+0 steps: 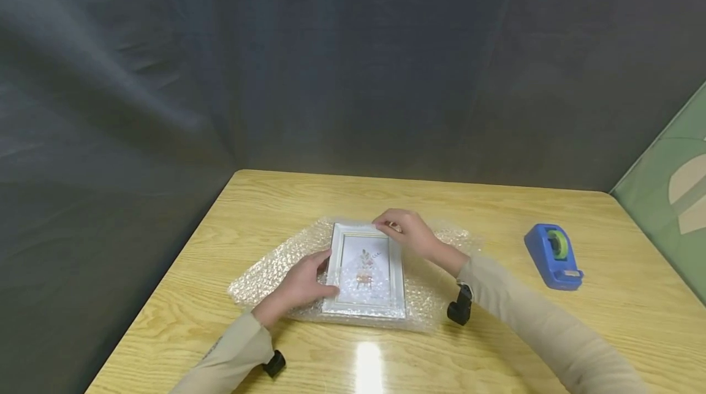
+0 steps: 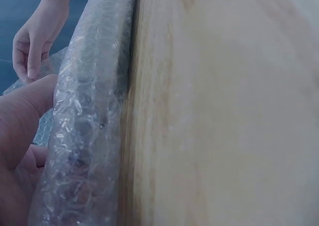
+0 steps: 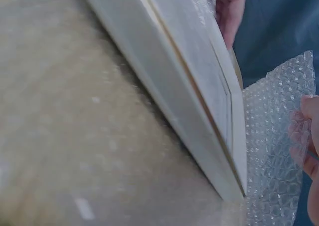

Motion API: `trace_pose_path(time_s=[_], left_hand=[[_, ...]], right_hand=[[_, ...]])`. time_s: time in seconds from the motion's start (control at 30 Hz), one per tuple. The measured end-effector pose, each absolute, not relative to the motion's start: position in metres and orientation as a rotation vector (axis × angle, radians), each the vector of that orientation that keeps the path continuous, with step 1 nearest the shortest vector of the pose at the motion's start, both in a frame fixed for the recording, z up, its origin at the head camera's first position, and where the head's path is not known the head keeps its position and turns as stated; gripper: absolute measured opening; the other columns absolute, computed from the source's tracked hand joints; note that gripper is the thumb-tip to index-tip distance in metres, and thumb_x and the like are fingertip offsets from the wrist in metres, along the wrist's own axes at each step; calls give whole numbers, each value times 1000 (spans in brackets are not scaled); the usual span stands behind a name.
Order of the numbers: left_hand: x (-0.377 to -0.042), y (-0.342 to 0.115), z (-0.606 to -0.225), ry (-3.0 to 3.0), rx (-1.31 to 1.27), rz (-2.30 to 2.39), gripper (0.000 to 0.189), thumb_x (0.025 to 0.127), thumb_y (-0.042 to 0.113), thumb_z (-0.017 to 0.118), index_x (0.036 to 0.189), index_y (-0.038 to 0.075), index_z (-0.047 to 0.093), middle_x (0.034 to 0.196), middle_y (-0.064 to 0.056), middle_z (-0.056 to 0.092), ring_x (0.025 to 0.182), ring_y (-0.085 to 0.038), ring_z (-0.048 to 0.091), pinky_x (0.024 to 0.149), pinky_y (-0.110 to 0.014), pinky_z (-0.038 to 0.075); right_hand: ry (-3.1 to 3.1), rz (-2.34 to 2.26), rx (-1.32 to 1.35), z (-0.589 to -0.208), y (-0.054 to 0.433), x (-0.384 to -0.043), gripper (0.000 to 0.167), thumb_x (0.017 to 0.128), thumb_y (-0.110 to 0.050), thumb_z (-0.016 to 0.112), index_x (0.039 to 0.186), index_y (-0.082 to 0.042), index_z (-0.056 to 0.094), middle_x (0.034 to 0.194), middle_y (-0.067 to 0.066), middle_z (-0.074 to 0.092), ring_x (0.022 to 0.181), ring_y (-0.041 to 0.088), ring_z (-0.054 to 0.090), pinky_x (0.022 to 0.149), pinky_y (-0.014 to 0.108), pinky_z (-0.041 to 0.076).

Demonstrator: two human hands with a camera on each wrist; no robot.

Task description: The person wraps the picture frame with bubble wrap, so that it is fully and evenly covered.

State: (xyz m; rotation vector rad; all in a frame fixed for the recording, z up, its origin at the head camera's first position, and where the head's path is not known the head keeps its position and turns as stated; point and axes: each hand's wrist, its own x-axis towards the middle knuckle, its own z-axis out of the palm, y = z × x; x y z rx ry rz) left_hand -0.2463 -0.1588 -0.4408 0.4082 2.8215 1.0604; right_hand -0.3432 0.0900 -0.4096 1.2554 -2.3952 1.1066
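Note:
A picture frame [image 1: 396,271], pale with a thin gold inner line and a small floral print, lies face up on a sheet of bubble wrap [image 1: 265,271]. Wrap also covers the frame's lower part, seen close in the left wrist view as a bubbly edge [image 2: 84,116]. My left hand [image 1: 302,280] rests at the frame's left side, thumb over the lower left border and fingers along the edge. Above the frame's top right corner, my right hand [image 1: 408,231] pinches the edge of the bubble wrap [image 3: 274,121], which stands raised in the right wrist view.
A blue tape dispenser [image 1: 551,256] with a green roll stands to the right on the wooden table [image 1: 474,351]. Dark sheeting [image 1: 353,75] hangs behind the table and on its left. A green patterned panel [image 1: 673,198] borders the right side.

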Motion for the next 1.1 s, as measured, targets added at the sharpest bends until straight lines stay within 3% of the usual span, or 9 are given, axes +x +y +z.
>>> trace_pose_path(time_s=[0.2, 0.4, 0.87, 0.97, 1.1], left_hand=[[-245, -158, -439, 2829, 420, 1045, 86, 66, 27, 76, 137, -2, 35, 135, -18, 43, 114, -31, 50, 97, -40, 41], [-245, -157, -437, 2848, 411, 1026, 86, 66, 28, 77, 136, -2, 36, 134, -18, 44, 115, -32, 49, 98, -43, 39], [-247, -158, -441, 2842, 422, 1046, 87, 65, 27, 77, 136, -2, 35, 133, -19, 45, 112, -31, 52, 96, -40, 42], [-247, -159, -442, 2844, 430, 1044, 88, 66, 28, 77, 136, -3, 35, 133, -19, 46, 111, -31, 52, 96, -40, 42], [-247, -160, -442, 2845, 438, 1040, 87, 66, 28, 77, 136, -2, 35, 133, -19, 45, 111, -30, 53, 95, -40, 43]], right_hand=[[-2400, 1071, 1352, -424, 94, -334, 9, 84, -4, 62, 91, -3, 68, 88, 3, 67, 81, 13, 62, 72, 22, 52], [-2389, 1016, 1465, -437, 96, -326, 8, 83, -3, 62, 88, -4, 68, 89, 3, 67, 85, 16, 61, 78, 29, 51], [-2473, 820, 1473, -449, 94, -317, 8, 84, -15, 63, 90, -12, 68, 90, -4, 63, 82, 8, 56, 78, 27, 49], [-2506, 824, 1473, -447, 94, -314, 16, 84, -21, 64, 95, -11, 67, 92, -2, 63, 82, 9, 55, 75, 26, 49], [-2557, 749, 1481, -446, 94, -307, 42, 81, -41, 64, 108, -9, 63, 102, 0, 62, 91, 12, 55, 80, 29, 48]])
